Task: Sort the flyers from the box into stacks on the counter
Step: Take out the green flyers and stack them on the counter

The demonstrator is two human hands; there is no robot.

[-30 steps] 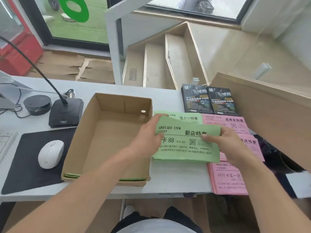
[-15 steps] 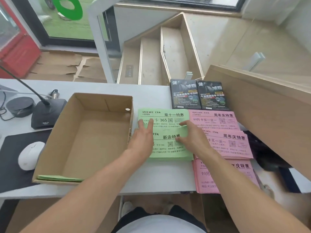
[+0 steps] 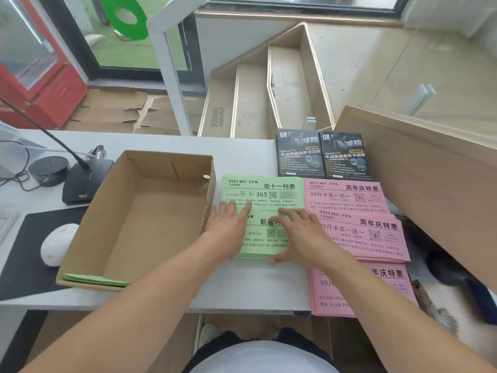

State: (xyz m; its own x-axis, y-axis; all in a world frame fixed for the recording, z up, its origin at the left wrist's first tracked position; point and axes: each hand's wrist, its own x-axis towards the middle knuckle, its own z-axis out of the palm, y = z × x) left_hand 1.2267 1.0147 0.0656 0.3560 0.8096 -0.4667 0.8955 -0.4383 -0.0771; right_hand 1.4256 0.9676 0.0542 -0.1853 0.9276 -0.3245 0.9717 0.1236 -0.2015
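Note:
A stack of green flyers [image 3: 259,239] lies on the white counter [image 3: 250,288] just right of the cardboard box [image 3: 150,211]. My left hand [image 3: 228,227] lies flat on the stack's left part, fingers straight. My right hand [image 3: 301,235] presses flat on its right part, fingers spread. Behind it lies another green stack [image 3: 263,191]. Three pink flyer stacks [image 3: 347,195] [image 3: 376,238] [image 3: 360,292] sit to the right, and two black flyer stacks [image 3: 298,154] [image 3: 345,156] at the back. A few green flyers [image 3: 94,279] remain in the box's near corner.
A desk microphone [image 3: 83,181], a round black puck [image 3: 49,170] and cables stand left of the box. A white mouse [image 3: 57,247] rests on a black mat [image 3: 35,265]. A wooden panel [image 3: 430,189] rises at the right. The nearest pink stack overhangs the counter's front edge.
The green flyers I held above the counter have come down onto the near green stack. Both hands went from gripping their edges to lying flat on top.

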